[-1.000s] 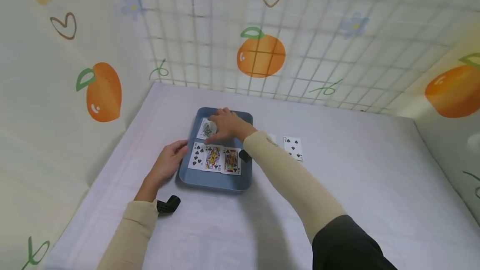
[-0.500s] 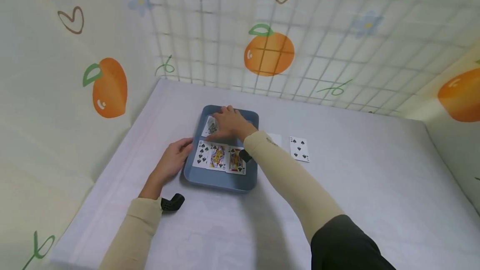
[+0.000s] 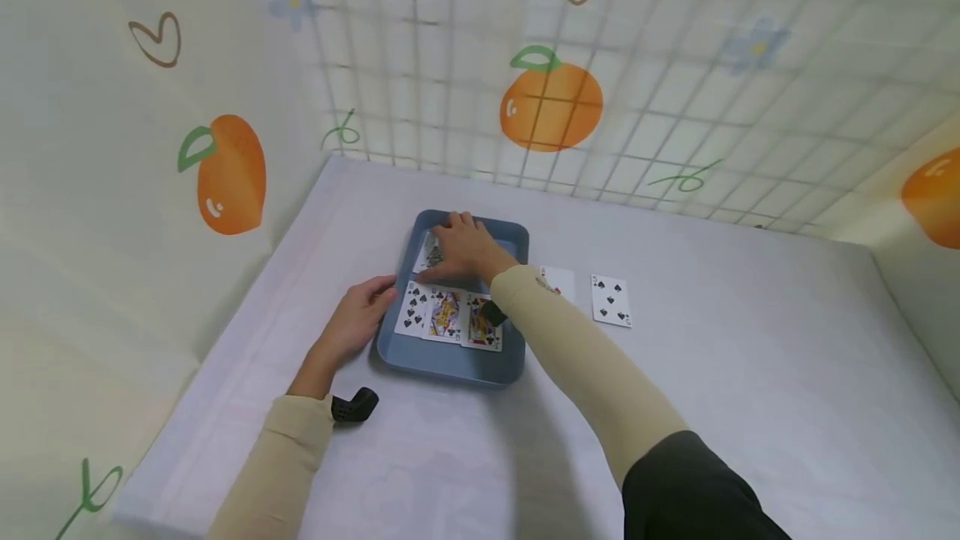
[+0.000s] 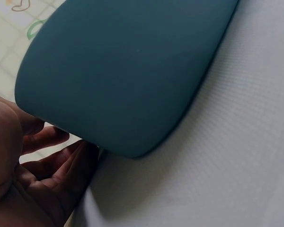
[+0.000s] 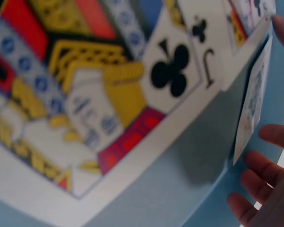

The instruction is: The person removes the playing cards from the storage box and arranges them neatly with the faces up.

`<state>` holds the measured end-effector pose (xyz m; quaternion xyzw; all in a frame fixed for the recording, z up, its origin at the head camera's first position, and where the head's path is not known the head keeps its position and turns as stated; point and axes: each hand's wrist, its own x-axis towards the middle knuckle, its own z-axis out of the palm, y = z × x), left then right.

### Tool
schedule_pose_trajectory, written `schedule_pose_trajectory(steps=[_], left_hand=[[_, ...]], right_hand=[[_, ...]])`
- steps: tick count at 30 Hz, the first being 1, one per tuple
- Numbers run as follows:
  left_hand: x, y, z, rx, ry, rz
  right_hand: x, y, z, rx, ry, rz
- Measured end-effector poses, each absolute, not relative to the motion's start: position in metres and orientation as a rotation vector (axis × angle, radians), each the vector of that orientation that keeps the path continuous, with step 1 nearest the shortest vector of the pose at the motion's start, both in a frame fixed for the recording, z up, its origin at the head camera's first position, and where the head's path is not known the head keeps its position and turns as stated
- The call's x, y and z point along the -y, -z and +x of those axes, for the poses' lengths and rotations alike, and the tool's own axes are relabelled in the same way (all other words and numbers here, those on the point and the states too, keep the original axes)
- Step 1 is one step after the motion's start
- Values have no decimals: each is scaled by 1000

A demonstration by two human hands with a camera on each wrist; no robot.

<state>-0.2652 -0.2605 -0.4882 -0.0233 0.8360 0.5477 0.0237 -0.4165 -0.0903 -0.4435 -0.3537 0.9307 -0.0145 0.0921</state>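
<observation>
A blue tray (image 3: 450,367) stands on the white-covered table. My left hand (image 3: 357,317) touches its left rim, fingers loosely bent, tips against the side in the left wrist view. My right hand (image 3: 467,250) is over the tray's far half, fingers spread, beside and partly over a white card with a dark picture (image 3: 428,254). In the right wrist view that picture card (image 5: 254,101) lies close to my fingertips. Before it is a row of overlapping cards: a spade number card (image 3: 412,309), a face card (image 3: 445,315) and a jack of clubs (image 5: 180,71).
Right of the tray lie a five of spades (image 3: 611,301) and another card (image 3: 558,282), partly behind my right sleeve. A printed cloth with oranges (image 3: 551,107) and a wire grid closes off the back.
My right hand has shifted slightly left across the picture card, covering more of it. The whole scene has slid right in view as the head turned. My left hand stays at the tray's rim.
</observation>
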Motion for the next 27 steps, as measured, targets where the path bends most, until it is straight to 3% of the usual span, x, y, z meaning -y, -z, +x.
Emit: schedule_pose_trajectory(steps=[27], left_hand=[[260, 488, -267, -2585, -1689, -102]], right_hand=[[97, 453, -423, -2776, 36, -1015]])
